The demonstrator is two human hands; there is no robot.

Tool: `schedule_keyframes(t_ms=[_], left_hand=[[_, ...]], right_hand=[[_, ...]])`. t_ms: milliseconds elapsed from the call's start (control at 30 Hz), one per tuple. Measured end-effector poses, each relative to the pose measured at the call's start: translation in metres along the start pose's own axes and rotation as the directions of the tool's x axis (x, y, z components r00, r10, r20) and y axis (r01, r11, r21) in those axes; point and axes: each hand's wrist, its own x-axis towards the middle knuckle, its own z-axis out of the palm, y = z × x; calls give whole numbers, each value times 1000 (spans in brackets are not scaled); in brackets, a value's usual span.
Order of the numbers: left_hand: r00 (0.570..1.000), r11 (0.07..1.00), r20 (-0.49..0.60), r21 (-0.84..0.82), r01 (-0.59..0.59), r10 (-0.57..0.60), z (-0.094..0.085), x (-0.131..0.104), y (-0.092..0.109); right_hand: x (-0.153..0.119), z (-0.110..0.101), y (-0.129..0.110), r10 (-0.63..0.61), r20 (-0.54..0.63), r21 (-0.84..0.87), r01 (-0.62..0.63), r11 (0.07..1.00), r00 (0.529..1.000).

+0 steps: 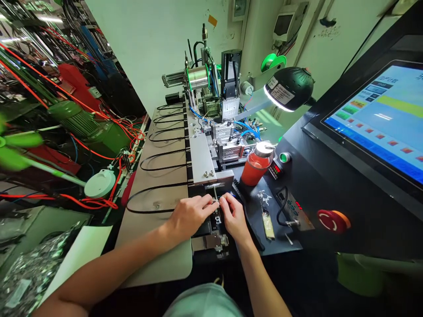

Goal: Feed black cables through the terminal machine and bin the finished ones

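Note:
My left hand (191, 214) reaches in over the metal track at the near end of the machine, its fingers pinched together near the track. Close beside it, my right hand (234, 214) has thumb and forefinger pressed together, the fingertips nearly touching those of the left. What the fingertips hold is too small to make out. Just beyond them is the flat metal plate (201, 156) of the machine. Black cable loops (148, 188) lie in a row on the beige board (178, 264) to the left.
A red bottle (254, 167) with a metal lid stands right of the machine, near a lit ring lamp (287, 90). Further right are a yellowish block (268, 225), a red emergency button (333, 221) and a touchscreen (383, 114). A green fan (20, 145) is at far left.

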Motion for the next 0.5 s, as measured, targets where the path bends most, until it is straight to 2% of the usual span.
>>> schedule_keyframes(t_ms=[67,200,267,400,500], left_hand=[[999,999,34,38,-20,18,-3,2,0],[998,994,53,-101,30,-25,-8,3,-7],[995,985,65,-152,81,-72,-10,1,-12],[984,978,113,-145,150,-134,-10,-3,-17],[984,980,112,-133,150,-135,-9,-4,-14]], right_hand=[[-1,-1,1,9,-13,-6,-9,1000,1000],[-3,-9,-5,-26,-88,-164,11,986,996],[-5,-13,-11,-120,-91,-284,90,955,989],[-10,-18,-20,-325,46,-431,312,846,944],[-18,-24,-22,-381,14,-509,335,793,925]])
